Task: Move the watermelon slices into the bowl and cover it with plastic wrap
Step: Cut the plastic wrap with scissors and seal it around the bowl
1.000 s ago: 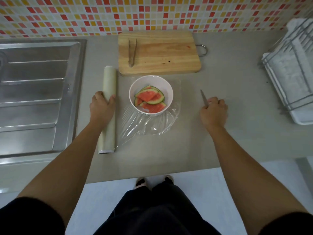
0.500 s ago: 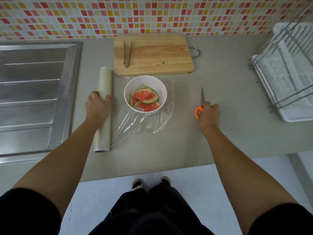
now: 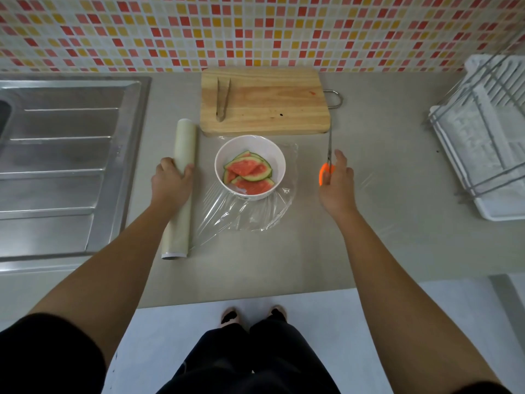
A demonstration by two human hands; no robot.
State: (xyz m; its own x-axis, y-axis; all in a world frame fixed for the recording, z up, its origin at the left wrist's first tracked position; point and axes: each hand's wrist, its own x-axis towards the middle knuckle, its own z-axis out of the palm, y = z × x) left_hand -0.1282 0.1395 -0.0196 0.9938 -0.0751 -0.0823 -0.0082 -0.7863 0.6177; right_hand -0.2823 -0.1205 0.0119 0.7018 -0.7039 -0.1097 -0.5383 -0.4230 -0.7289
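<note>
counter [image 3: 369, 237] | cutting board [image 3: 270, 103] | wrap roll [image 3: 185, 143] | plastic sheet [image 3: 244, 214] | dish rack [image 3: 500, 213]

A white round bowl [image 3: 279, 163] of red, green-rinded watermelon slices [image 3: 248, 173] stands on a grey counter [image 3: 369, 237], with a crinkled clear plastic wrap sheet [image 3: 247, 214] spread around it. Left of the bowl, the left hand [image 3: 172, 184] grips a pale plastic wrap roll [image 3: 186, 140]; right of the bowl, the right hand [image 3: 338, 186] holds orange-handled scissors [image 3: 329, 149]. Behind the bowl lies a rectangular wooden cutting board [image 3: 270, 103] bearing wooden tongs [image 3: 223, 99].
</note>
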